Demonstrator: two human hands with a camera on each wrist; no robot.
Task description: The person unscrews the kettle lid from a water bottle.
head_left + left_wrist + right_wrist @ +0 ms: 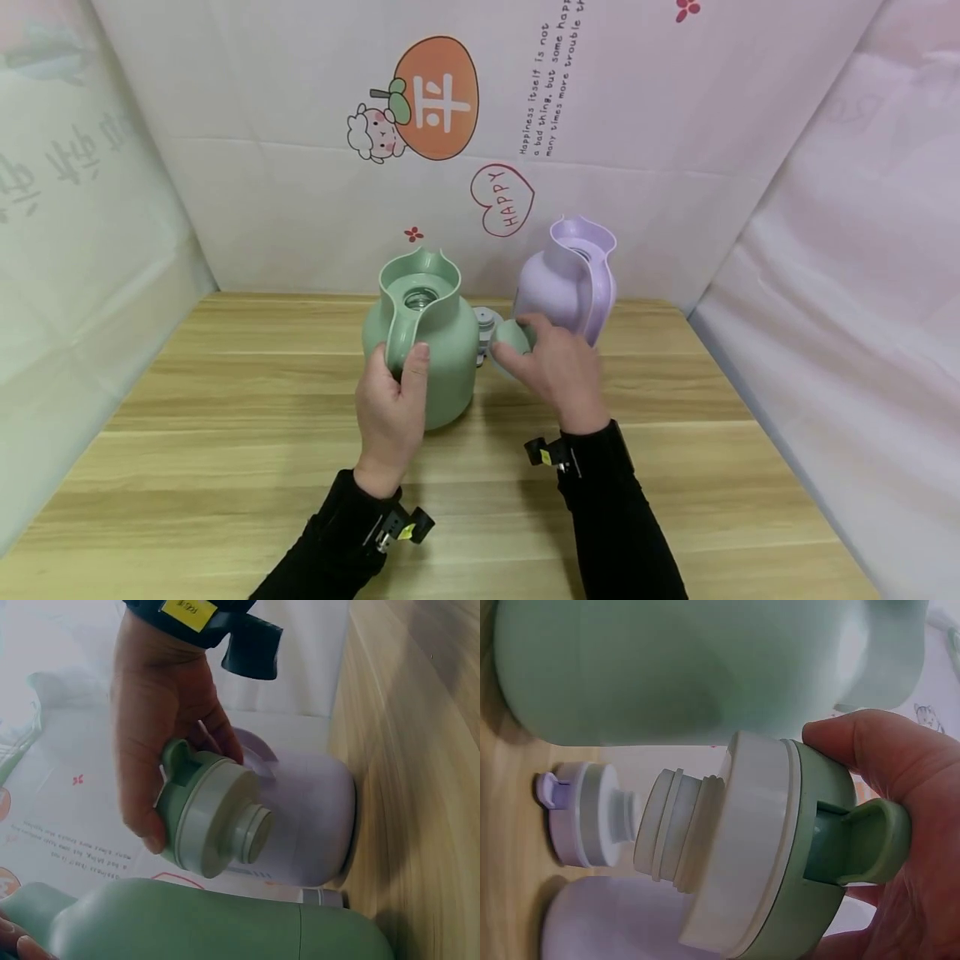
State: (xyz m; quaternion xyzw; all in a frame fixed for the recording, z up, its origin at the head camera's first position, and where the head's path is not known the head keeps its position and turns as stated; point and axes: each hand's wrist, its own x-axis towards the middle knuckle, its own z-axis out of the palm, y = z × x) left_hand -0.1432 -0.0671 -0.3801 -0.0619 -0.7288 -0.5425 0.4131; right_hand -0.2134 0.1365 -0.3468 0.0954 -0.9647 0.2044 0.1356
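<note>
A mint green jug [438, 350] stands open-topped at the middle of the wooden table [187, 467]. My left hand [392, 400] grips its handle, thumb up along it. My right hand [551, 362] holds the jug's green stopper lid [512, 337] just right of the jug, above the table; in the right wrist view the green lid [772, 847] lies sideways in my fingers, its threaded plug pointing away. A lilac jug [572, 283] stands behind my right hand, open too. Its lilac lid [581, 814] lies on the table between the two jugs.
Pale printed backdrop sheets wall the table at the back and both sides, with a cartoon and a "HAPPY" heart [502, 200] on the back one. Bare wood stretches to the left, right and front of the jugs.
</note>
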